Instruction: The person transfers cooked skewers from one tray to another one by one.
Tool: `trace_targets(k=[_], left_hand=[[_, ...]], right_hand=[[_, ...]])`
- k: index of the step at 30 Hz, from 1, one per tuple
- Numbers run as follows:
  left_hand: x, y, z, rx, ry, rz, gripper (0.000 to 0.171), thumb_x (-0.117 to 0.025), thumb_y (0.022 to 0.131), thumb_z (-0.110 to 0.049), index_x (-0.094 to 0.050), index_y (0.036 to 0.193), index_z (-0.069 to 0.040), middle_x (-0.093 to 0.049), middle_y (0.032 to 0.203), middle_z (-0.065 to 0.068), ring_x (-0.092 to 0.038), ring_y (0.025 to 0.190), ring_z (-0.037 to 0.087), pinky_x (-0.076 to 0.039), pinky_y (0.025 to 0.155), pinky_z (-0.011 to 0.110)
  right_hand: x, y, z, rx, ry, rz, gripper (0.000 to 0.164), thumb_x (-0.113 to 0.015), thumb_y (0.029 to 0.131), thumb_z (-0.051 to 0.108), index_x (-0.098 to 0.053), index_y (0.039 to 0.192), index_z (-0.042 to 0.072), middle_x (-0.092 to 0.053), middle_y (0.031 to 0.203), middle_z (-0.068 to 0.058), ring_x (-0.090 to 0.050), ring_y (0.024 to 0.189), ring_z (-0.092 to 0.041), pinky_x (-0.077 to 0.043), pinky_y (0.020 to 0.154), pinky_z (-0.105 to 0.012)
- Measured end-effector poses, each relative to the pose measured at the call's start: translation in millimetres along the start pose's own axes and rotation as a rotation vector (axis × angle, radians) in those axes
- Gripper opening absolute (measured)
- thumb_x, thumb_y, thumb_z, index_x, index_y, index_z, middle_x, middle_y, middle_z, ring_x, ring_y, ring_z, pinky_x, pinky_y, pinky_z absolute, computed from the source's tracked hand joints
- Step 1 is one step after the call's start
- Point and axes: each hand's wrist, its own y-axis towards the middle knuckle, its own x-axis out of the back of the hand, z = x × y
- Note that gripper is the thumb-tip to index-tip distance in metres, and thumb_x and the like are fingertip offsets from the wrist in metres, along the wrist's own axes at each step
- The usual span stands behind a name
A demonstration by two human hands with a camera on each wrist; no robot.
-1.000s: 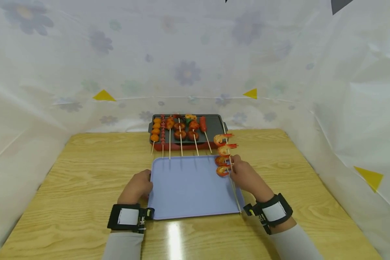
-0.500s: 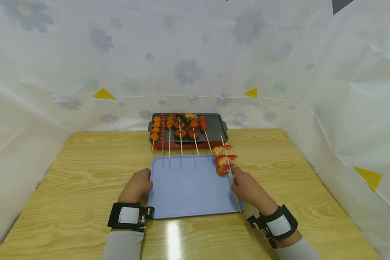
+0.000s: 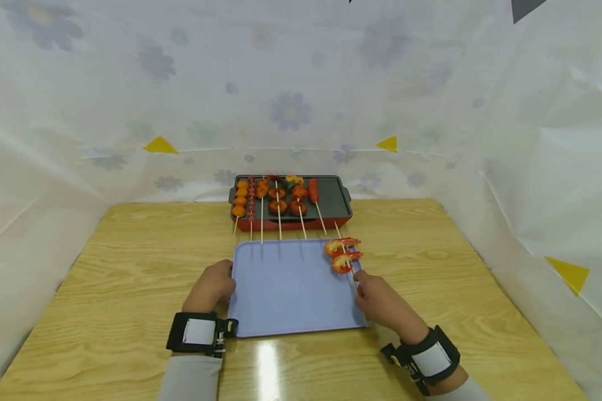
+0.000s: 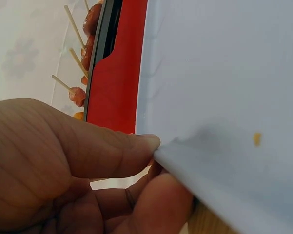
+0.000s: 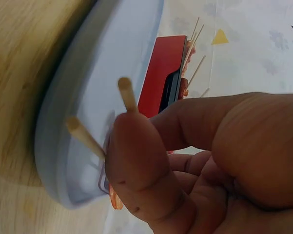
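My left hand (image 3: 212, 287) grips the left edge of a pale blue-lilac tray (image 3: 291, 289); in the left wrist view its thumb (image 4: 129, 151) lies over the tray's rim with fingers underneath. My right hand (image 3: 387, 301) pinches shrimp skewers (image 3: 342, 263) over the tray's right side, red tails to the right. Two wooden stick ends (image 5: 86, 138) poke out past the fingers in the right wrist view. That view has most of the shrimp hidden behind the hand. The skewers' upper tips point at the grill's front right corner.
Behind the tray stands a red and black tabletop grill (image 3: 333, 199). Several skewers lie across it, among them orange balls (image 3: 240, 200) on the left and a sausage (image 3: 313, 191) on the right, their sticks overhanging the front. Flowered white sheeting (image 3: 291, 111) encloses the wooden table (image 3: 145, 245).
My right hand has moved toward me with the shrimp skewers, drawing them down over the tray's right side and away from the grill. The left hand and tray have stayed put.
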Motion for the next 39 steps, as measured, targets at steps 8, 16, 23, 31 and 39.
trace_targets(k=[8, 16, 23, 31, 39], left_hand=[[-0.9, -0.8, 0.5, 0.012, -0.012, 0.003, 0.054, -0.046, 0.083, 0.009, -0.045, 0.136, 0.016, -0.057, 0.12, 0.03, -0.061, 0.067, 0.025, -0.049, 0.049, 0.031], [-0.9, 0.2, 2.7, 0.035, 0.003, 0.008, 0.055, -0.047, 0.085, 0.008, -0.042, 0.139, 0.016, -0.056, 0.124, 0.032, -0.062, 0.067, 0.025, -0.049, 0.05, 0.031], [0.6, -1.1, 4.1, 0.031, 0.018, 0.003, 0.053, -0.047, 0.086, 0.007, -0.042, 0.139, 0.015, -0.057, 0.12, 0.031, -0.061, 0.067, 0.025, -0.05, 0.051, 0.032], [0.6, 0.1, 1.6, 0.006, 0.006, 0.001, 0.053, -0.046, 0.084, 0.008, -0.047, 0.137, 0.013, -0.061, 0.113, 0.025, -0.06, 0.068, 0.025, -0.049, 0.051, 0.032], [1.1, -0.2, -0.4, 0.007, 0.003, 0.011, 0.053, -0.046, 0.085, 0.007, -0.044, 0.138, 0.014, -0.06, 0.116, 0.027, -0.061, 0.067, 0.023, -0.05, 0.051, 0.032]], right_hand=[[-4, 5, 5, -0.007, -0.004, 0.01, 0.028, -0.059, 0.088, -0.006, -0.057, 0.115, -0.01, -0.044, 0.06, 0.0, -0.043, 0.05, -0.011, -0.034, 0.045, -0.025], [-9, 9, 11, 0.016, -0.027, 0.016, 0.007, -0.059, 0.088, -0.005, -0.057, 0.092, 0.0, -0.041, 0.055, 0.002, -0.042, 0.046, -0.011, -0.03, 0.043, -0.024], [-15, 14, 14, -0.003, -0.034, 0.068, 0.005, -0.058, 0.089, -0.005, -0.057, 0.088, 0.0, -0.043, 0.056, 0.001, -0.043, 0.047, -0.011, -0.032, 0.042, -0.025], [-13, 12, 14, 0.016, -0.115, 0.038, 0.012, -0.062, 0.089, -0.001, -0.056, 0.08, 0.005, -0.046, 0.06, 0.0, -0.043, 0.051, -0.013, -0.033, 0.046, -0.026], [2, 5, 15, 0.105, -0.185, -0.135, 0.046, -0.073, 0.09, 0.018, -0.059, 0.127, -0.005, -0.062, 0.12, -0.021, -0.061, 0.109, -0.036, -0.051, 0.089, -0.05]])
